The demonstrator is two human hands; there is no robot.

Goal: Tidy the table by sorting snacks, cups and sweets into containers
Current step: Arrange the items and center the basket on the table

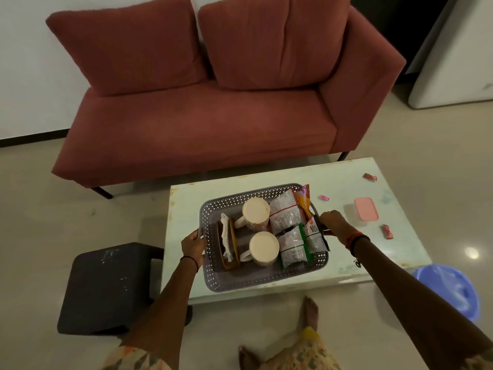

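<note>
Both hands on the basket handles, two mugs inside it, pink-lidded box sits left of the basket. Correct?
Not quite. The head view shows the pink-lidded box to the right of the basket, not the left. The rest holds: the left hand and right hand grip the handles, and two mugs stand inside.

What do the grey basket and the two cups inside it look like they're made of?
The grey basket looks like moulded plastic: matte walls pierced with a regular lattice of small holes. The two cups look like glazed ceramic, judging by thick looped handles and pale bases; they seem to stand upside down, so that's a guess.
</note>
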